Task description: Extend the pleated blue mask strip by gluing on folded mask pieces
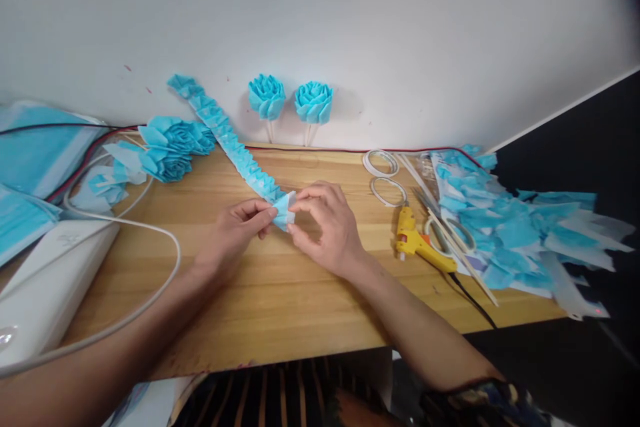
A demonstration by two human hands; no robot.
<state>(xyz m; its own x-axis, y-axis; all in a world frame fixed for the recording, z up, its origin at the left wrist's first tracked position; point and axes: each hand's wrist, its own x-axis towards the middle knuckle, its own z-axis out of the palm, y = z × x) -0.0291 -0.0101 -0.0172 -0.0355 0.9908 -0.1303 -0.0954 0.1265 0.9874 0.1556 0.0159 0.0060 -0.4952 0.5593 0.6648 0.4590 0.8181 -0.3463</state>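
Note:
A long strip of folded blue paper petals runs from the wall down to my hands at the middle of the table. My left hand pinches the near end of the strip between thumb and fingers. On the other side, my right hand holds the white edge of that same end with thumb and fingertips. Beyond the strip, a blue paper flower and a second blue paper flower stand on sticks against the wall.
At right lie tape rolls, a yellow glue gun, scissors, wooden sticks and a heap of blue petals. At left are more blue flowers, a white box-shaped device, a looped white cable and blue sheets.

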